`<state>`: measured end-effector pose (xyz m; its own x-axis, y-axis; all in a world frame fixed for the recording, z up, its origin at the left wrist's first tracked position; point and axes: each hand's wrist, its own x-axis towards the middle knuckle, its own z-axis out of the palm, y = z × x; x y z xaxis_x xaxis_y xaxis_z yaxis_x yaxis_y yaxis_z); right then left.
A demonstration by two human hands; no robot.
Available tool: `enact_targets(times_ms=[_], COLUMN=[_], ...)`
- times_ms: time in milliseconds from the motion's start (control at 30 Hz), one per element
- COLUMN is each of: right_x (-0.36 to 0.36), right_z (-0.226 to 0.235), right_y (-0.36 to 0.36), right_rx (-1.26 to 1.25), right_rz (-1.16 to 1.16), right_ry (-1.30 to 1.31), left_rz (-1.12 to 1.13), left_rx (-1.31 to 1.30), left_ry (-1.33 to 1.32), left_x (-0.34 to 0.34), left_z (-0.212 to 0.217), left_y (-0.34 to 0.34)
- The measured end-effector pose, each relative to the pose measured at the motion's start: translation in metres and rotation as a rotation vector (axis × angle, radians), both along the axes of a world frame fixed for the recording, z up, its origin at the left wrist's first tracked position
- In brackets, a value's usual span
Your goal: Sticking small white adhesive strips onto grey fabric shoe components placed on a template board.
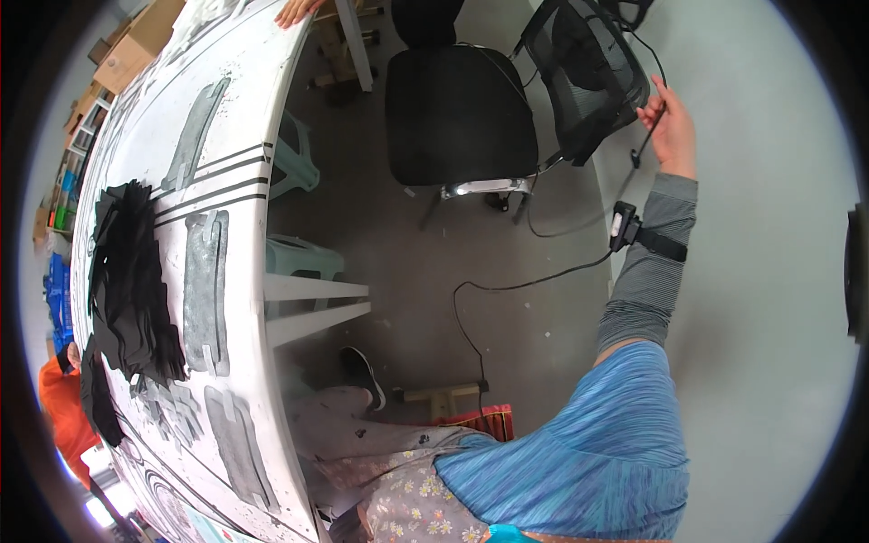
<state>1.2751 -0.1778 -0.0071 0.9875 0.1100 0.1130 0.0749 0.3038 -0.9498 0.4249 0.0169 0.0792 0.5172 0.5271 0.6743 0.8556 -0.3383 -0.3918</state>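
Reaching out to my side, my right hand (672, 127) pinches the black cable (543, 281) near the mesh-backed chair (588, 81), likely needing a steady pull next; my left hand is out of view.

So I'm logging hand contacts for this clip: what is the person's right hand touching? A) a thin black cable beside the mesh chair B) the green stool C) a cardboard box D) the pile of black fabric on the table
A: the right hand is raised beside the black mesh chair, fingers on a thin black cable, away from the white table.
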Motion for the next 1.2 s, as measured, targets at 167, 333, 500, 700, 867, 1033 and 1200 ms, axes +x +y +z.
enact_targets(times_ms=[167,333,500,700,867,1033,1200], right_x=[0.002,0.001,-0.023,-0.006,-0.068,-0.062,-0.053], right_z=[0.03,0.025,0.005,-0.066,-0.149,-0.276,-0.34], right_y=[-0.037,-0.078,-0.101,-0.163,-0.067,0.03,0.079], right_rx=[-0.696,-1.069,-1.204,-1.36,-1.53,-1.122,-1.22], right_rz=[-0.119,-0.186,-0.157,-0.193,-0.756,-0.091,-0.148], right_ry=[0.117,0.166,0.365,0.348,-0.661,0.011,0.363], left_rz=[-0.036,-0.075,-0.105,-0.162,-0.164,-0.194,-0.154], left_rx=[-0.037,-0.076,-0.102,-0.121,-0.12,-0.109,-0.045], left_ry=[0.036,0.064,0.082,0.078,0.091,0.079,0.114], left_x=[-0.01,-0.018,-0.025,-0.027,-0.013,0.008,0.034], left_z=[0.021,0.034,0.044,0.048,0.048,0.046,0.053], left_y=[0.001,0.007,0.008,0.02,0.01,0.022,0.012])
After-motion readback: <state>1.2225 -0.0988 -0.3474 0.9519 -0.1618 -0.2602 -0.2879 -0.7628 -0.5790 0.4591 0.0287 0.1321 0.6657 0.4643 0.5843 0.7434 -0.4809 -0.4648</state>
